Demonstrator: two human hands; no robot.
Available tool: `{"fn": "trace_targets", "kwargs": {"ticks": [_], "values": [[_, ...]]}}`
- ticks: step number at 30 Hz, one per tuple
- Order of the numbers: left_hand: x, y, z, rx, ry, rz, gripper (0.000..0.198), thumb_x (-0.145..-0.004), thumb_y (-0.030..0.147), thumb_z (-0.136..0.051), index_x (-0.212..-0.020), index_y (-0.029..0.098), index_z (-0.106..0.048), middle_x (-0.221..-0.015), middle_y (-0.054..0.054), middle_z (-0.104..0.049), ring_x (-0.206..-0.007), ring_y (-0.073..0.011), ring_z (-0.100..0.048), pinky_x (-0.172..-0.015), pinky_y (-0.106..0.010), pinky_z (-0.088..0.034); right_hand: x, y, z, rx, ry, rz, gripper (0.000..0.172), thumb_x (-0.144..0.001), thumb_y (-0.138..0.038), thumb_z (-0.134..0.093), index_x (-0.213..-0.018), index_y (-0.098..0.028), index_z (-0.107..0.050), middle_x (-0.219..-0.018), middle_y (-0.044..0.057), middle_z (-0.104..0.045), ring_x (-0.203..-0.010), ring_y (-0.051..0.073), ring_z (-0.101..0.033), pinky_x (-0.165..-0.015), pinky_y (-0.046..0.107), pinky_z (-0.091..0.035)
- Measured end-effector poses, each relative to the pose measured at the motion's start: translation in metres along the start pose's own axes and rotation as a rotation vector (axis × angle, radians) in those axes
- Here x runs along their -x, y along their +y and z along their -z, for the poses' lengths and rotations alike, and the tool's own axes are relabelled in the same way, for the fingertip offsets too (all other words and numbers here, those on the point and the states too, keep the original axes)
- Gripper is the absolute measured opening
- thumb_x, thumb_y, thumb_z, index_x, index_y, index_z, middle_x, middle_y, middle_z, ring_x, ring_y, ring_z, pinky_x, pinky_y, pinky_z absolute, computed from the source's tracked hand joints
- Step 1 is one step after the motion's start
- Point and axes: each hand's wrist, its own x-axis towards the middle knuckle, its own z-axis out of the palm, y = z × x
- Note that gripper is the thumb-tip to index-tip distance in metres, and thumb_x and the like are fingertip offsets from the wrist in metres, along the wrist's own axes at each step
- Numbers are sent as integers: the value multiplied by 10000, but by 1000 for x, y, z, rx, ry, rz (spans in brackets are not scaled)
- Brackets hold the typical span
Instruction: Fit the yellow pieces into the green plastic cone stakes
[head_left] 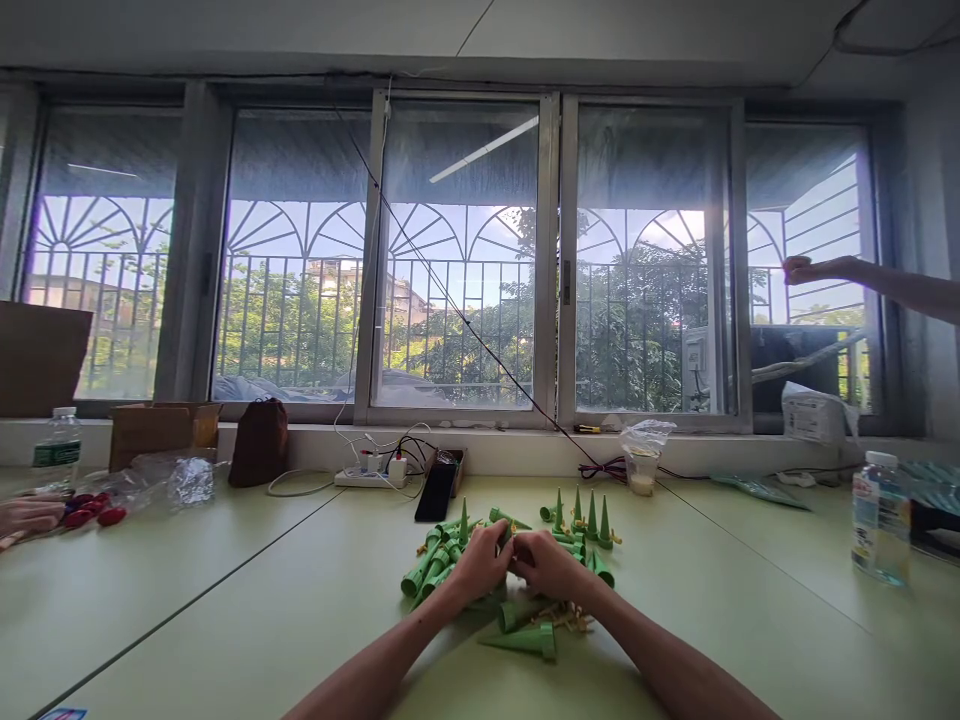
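Observation:
My left hand [484, 560] and my right hand [547, 562] meet over a pile of green plastic cone spikes [435, 570]. Both hands are closed, fingertips together. A bit of green plastic shows at the left fingers, apparently a spike; what the right fingers pinch is hidden. Just beyond the right hand, several spikes [592, 517] stand upright with small yellow valves at their bases. Closer to me, one spike [525, 640] lies on its side below the hands. Beside it is a heap of small yellow valve pieces [568, 615], partly covered by my right wrist.
Behind the pile lie a black phone [435, 495] and a power strip [371, 480]. A plastic cup [642, 470] stands at the back, a bottle [881, 520] at right. Another person's hand [30, 515] rests by red items at left; another person's arm [892, 280] reaches in from the right.

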Motion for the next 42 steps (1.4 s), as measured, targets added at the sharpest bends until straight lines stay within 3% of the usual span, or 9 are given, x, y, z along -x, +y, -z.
{"fn": "trace_targets", "kwargs": {"ticks": [9,42], "values": [[-1,-5,-4,8,-1,-5,160,-869,240,-448,-740,175,-518,-741,-32,-603,-729,-171,-540,-674,-264,-360,0,1,0,-35,-5,25,146,-752,-140,-528,-640,-171,-440,-575,-53,-430,-543,75,-336,-506,203,-239],[0,-3,-2,-11,-15,1,177,-874,253,-430,-752,178,-534,-746,-35,-603,-729,-171,-527,-674,-269,-348,0,1,0,-35,-10,17,137,-745,-148,-538,-632,-162,-461,-582,-45,-463,-556,78,-347,-516,203,-249]]}}
